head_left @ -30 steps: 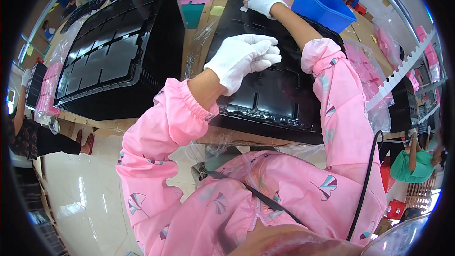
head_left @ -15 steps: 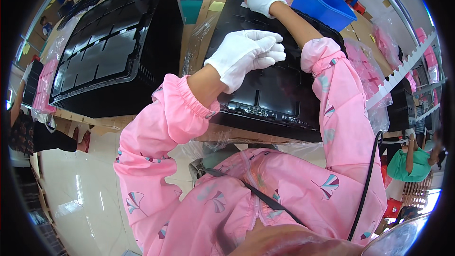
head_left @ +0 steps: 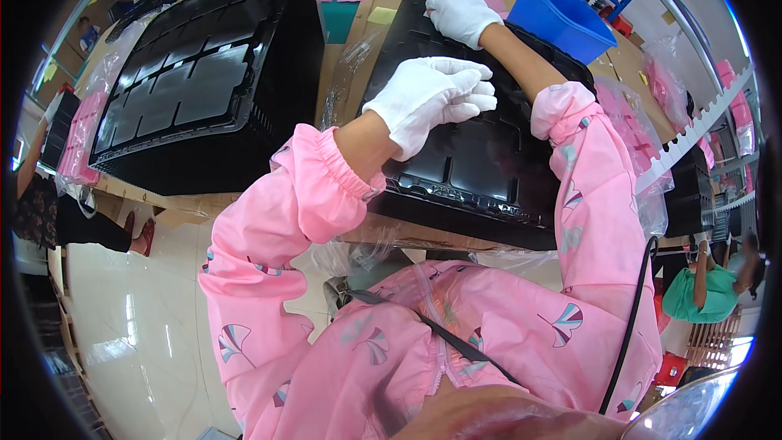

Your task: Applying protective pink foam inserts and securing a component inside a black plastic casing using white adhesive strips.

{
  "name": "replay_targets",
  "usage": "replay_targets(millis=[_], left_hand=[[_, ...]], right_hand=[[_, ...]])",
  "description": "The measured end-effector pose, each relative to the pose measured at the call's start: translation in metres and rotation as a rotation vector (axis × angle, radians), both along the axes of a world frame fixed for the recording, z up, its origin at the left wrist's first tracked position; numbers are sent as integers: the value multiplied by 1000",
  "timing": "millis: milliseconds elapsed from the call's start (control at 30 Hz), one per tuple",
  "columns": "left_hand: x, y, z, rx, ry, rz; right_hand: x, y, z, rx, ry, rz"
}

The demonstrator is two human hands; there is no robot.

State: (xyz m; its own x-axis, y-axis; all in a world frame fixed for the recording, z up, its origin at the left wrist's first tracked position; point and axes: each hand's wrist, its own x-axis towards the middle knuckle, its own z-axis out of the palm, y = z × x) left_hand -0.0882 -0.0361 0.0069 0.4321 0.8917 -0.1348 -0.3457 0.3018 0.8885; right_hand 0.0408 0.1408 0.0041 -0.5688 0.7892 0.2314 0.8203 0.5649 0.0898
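A stack of black plastic trays [head_left: 481,167], its top face moulded with shallow rectangular panels, lies in front of me. Over its left part hovers my left hand [head_left: 430,104] in a white glove. Its fingers are bent and drawn together, pointing right; anything between them is hidden. Farther off, my right hand [head_left: 463,18], also gloved in white, rests at the far left corner of the stack. The fingers there are curled down against the tray surface, and what they pinch, if anything, is too small to make out.
Another tall stack of black trays [head_left: 183,102] stands on the left. Behind my right hand is a blue bin [head_left: 562,18]. Clear plastic wrap [head_left: 346,73] lies between the stacks, a yellow paper [head_left: 381,15] beyond it. A white toothed strip [head_left: 692,132] juts in at right.
The whole view has shifted slightly, with stacks and bin a little lower and to the right. Both hands keep nearly the same pose over the trays; the right fingers have curled slightly.
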Motion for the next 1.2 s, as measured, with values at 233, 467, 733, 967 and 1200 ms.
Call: replay_targets(millis=[233,467,733,967,1200], left_hand=[[0,-2,0,1,-4,15],[6,5,-7,1,-72,156],[48,23,19,133,96,76],[105,88,48,287,203,12],[200,246,84,216,105,161]], right_hand=[[7,-24,10,72,49,137],[62,-73,24,-460,805,98],[94,-123,30,-173,668,217],[178,-124,27,-187,1052,82],[289,-146,5,70,1127,-388]])
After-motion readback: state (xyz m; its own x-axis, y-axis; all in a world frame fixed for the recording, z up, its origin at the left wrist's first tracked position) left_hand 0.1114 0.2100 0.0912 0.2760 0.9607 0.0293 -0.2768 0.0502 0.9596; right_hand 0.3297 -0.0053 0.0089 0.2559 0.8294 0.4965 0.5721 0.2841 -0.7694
